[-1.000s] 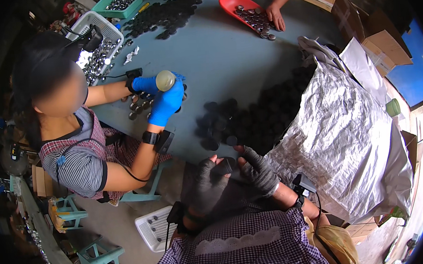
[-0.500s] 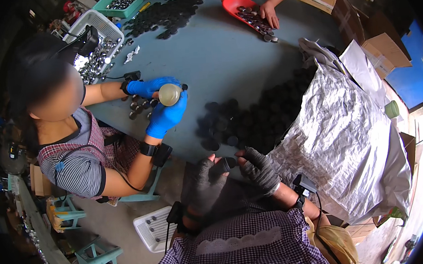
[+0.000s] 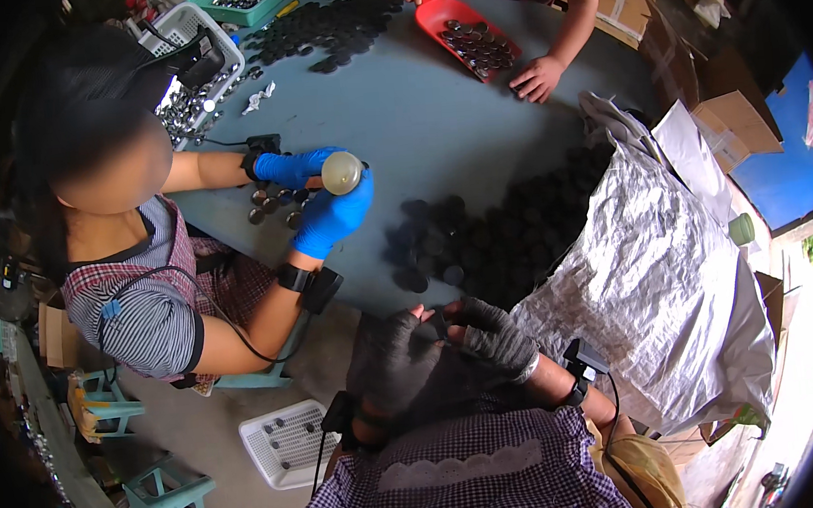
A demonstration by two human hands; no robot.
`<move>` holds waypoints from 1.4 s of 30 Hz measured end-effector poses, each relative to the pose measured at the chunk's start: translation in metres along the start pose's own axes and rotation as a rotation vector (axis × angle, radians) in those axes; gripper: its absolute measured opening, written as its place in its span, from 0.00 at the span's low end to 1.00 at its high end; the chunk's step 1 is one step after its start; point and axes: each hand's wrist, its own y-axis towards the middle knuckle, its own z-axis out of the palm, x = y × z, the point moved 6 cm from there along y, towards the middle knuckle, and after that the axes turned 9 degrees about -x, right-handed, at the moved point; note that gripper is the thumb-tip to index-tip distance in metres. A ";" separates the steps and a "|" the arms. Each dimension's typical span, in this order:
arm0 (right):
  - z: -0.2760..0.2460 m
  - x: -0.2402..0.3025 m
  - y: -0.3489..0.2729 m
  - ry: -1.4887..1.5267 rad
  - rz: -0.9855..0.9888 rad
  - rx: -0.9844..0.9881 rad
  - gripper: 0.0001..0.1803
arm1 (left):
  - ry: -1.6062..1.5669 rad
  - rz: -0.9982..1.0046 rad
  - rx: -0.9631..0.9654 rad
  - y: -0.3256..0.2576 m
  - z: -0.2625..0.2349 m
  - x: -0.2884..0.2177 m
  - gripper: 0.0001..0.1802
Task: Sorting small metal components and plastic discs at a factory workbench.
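By the near edge of the grey table (image 3: 347, 106), my left hand (image 3: 400, 358) pinching a dark disc (image 3: 438, 327), right hand (image 3: 491, 337) close against it, its grip I cannot tell, heaped black discs (image 3: 524, 230) just beyond

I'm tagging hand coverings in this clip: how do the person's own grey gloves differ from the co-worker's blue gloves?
Colour: the grey gloves are dull and dark, the blue gloves bright.
Surface: the grey gloves look like knit fabric, the blue gloves smoother.
Work: the grey gloves meet around a small dark piece, while the blue gloves hold a rounded translucent object.
Shared: in each pair, both gloves sit close together.
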 end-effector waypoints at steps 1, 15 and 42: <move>0.000 -0.001 0.002 -0.009 -0.001 -0.002 0.20 | -0.007 0.000 -0.006 0.002 -0.003 -0.002 0.32; 0.038 0.068 0.070 -0.038 0.014 0.312 0.25 | -0.248 -0.202 -0.115 0.033 -0.027 0.025 0.35; 0.026 0.062 0.228 -0.730 -0.180 0.367 0.03 | -0.077 -0.241 -0.200 0.045 -0.006 0.078 0.27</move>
